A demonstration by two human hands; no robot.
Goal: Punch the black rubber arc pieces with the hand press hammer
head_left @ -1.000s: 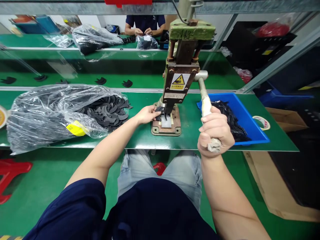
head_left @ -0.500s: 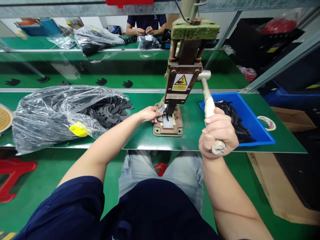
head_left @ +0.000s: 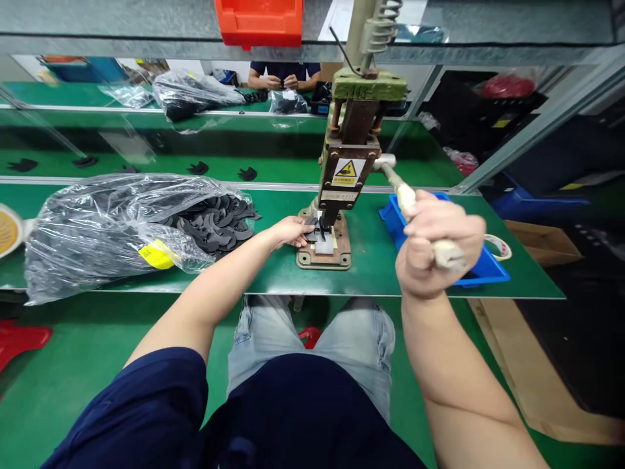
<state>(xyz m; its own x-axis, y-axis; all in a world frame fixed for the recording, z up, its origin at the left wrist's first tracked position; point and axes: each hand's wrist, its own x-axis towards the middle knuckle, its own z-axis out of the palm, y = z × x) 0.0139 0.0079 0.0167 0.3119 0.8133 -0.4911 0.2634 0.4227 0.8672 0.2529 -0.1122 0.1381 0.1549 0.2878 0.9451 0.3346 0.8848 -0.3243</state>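
Note:
On the green bench stands a hand-lever press with a yellow warning label. My right hand is wrapped round the taped end of its lever. At the press base, my left hand pinches a thin dark curved piece against the small metal plate under the ram. The fingers hide part of that piece. To the left, a clear plastic bag lies on its side, with many similar dark curved pieces spilling from its mouth.
Right of the press is a blue tray, partly hidden by my right hand, and a tape roll. Several dark pieces lie along the far strip. A co-worker's hands show at the bench beyond. An orange bin hangs overhead.
My right hand has swung the lever up and outward to the right. My left hand stays at the press base with its piece. The view has shifted, showing more of the shelf above.

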